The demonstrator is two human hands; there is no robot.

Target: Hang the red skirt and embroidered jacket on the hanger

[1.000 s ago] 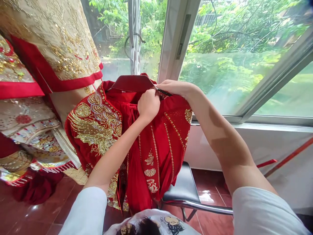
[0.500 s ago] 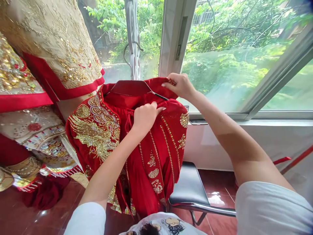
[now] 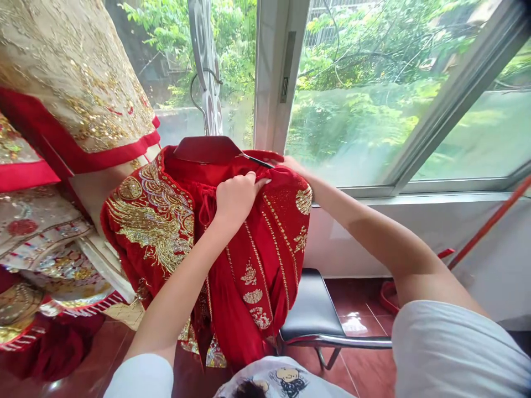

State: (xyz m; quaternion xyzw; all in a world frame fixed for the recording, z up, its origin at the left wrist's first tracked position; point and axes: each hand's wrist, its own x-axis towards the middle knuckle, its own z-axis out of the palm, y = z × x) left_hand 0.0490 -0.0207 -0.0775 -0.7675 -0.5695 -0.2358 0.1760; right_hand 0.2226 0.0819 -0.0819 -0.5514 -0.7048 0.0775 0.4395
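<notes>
A red embroidered jacket (image 3: 161, 232) with gold bird and dotted-line patterns hangs on a dark red hanger (image 3: 207, 150). Gathered red cloth with a thin tied cord shows inside its open front. My left hand (image 3: 235, 200) is closed on the jacket's front near the neckline, thumb on top. Behind the right shoulder of the garment, my right hand (image 3: 295, 167) is at the back collar edge, where it grips the cloth; its fingers are mostly hidden. The wire hook (image 3: 198, 94) of a hanger loops around a pale metal post.
Beige gowns (image 3: 78, 72) with gold beading and red borders hang at the left. A black-seated chair (image 3: 311, 309) with a chrome frame stands behind the jacket. Sliding windows (image 3: 352, 105) rise above the sill. A red pole (image 3: 489, 224) leans at the right.
My right hand has lowered the back collar edge and moved down behind the jacket's shoulder. My left hand keeps its hold. The view has shifted slightly to the right.
</notes>
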